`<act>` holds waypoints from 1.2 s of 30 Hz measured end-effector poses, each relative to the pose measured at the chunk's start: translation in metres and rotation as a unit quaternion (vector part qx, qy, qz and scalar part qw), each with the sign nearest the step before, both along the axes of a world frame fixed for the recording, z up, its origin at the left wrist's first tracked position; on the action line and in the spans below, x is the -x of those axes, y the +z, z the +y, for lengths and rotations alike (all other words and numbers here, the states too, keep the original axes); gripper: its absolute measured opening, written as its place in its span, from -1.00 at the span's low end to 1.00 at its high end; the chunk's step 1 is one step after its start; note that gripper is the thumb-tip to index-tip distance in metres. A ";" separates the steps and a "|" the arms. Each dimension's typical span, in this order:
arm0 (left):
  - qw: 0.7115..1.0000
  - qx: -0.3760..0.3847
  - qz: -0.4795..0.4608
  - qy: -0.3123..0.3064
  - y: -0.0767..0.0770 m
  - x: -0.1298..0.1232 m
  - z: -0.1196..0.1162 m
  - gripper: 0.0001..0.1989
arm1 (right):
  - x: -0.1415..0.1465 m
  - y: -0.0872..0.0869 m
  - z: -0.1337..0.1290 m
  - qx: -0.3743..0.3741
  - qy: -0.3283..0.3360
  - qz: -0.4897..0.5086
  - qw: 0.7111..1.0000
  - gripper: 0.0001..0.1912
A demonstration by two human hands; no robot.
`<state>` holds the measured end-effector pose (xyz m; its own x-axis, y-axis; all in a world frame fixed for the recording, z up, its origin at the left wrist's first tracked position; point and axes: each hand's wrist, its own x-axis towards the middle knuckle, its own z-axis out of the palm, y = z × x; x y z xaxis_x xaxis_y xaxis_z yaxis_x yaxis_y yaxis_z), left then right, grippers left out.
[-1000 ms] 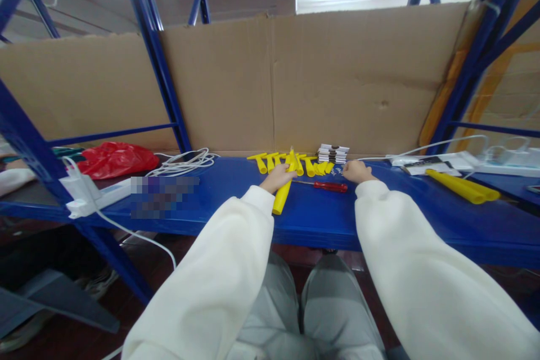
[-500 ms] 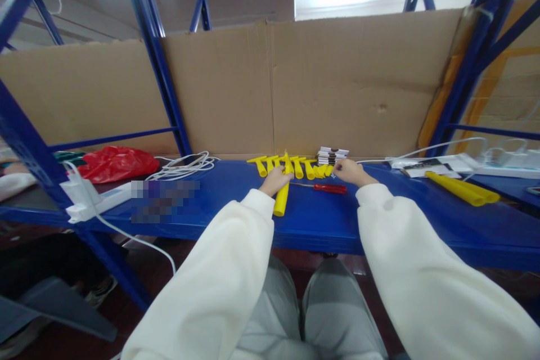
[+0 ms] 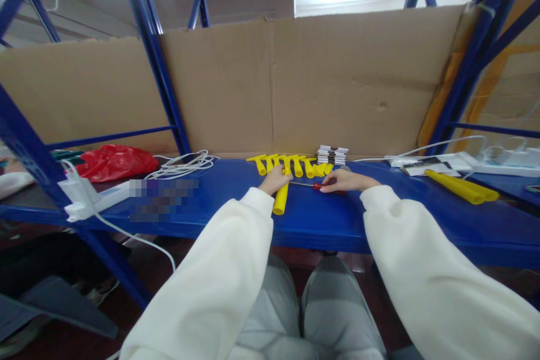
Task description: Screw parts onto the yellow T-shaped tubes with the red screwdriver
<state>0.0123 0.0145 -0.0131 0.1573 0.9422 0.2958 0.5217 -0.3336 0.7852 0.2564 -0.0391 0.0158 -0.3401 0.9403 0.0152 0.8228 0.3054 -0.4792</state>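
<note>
My left hand (image 3: 275,179) is closed around a yellow T-shaped plastic piece (image 3: 281,200), its thick round tube pointing toward me. Just right of it, my right hand (image 3: 341,179) has its fingers closed on the red handle of a screwdriver (image 3: 317,186), which lies at tabletop level with its thin shaft toward the left hand. Behind both hands stretches a row of similar yellow T-shaped pieces (image 3: 298,167). Small yellow parts (image 3: 324,169) sit at the row's right end, in front of a stack of white and black boxes (image 3: 332,154).
Two long yellow tubes (image 3: 462,187) lie at the right near white power strips (image 3: 506,163). On the left are a red plastic bag (image 3: 118,163), coiled white cable (image 3: 185,167) and a white power strip (image 3: 97,198). Cardboard (image 3: 329,79) stands behind the blue tabletop (image 3: 236,191).
My right hand has moved from beside the small yellow parts down toward me, onto the screwdriver handle. The left hand still holds the yellow piece in the same place.
</note>
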 end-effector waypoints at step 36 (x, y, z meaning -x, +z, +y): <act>0.995 -0.075 -0.006 0.059 0.004 0.002 -0.004 -0.77 | -0.001 0.009 -0.014 -0.252 -0.297 -0.146 0.910 -0.69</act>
<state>0.0108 0.0101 -0.0093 0.0436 0.8989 0.4360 0.5553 -0.3846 0.7374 0.2576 -0.0535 0.0245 0.1660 0.8587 0.4849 0.9842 -0.1134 -0.1360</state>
